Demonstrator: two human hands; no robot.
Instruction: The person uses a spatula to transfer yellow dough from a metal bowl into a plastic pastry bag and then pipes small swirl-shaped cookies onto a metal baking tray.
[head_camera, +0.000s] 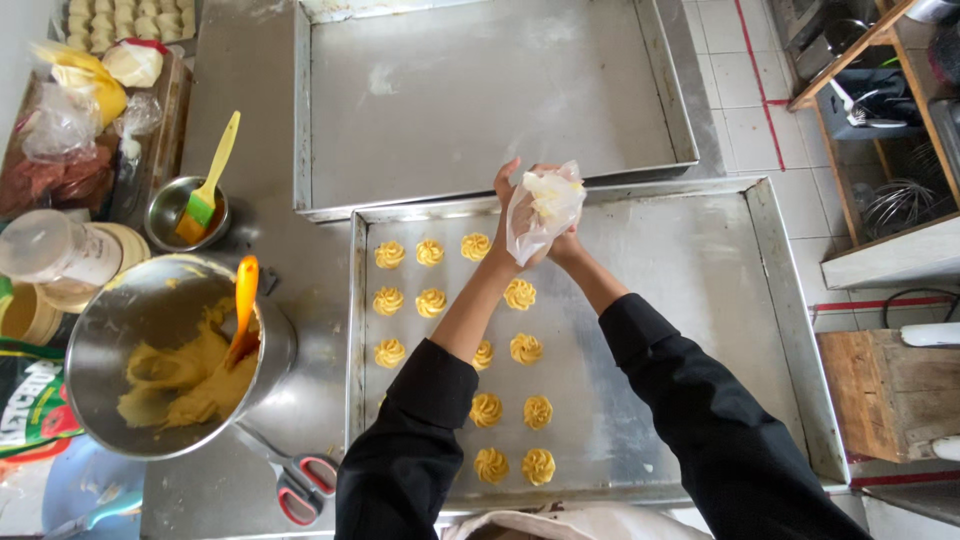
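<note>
Both hands hold a clear plastic piping bag (548, 203) with yellow dough inside, raised over the far edge of a metal baking tray (700, 330). My left hand (512, 215) cups the bag from the left and underneath. Only a little of my right hand (568, 243) shows, behind and below the bag. Several piped yellow dough swirls (432, 302) lie in rows on the left half of the tray. The right half of the tray is bare metal.
A second, floured tray (480, 95) lies beyond. To the left a steel bowl (170, 350) holds yellow dough and an orange spatula (243, 305). A small bowl with a brush (200, 205), red-handled scissors (300, 480), jars and bags crowd the left side.
</note>
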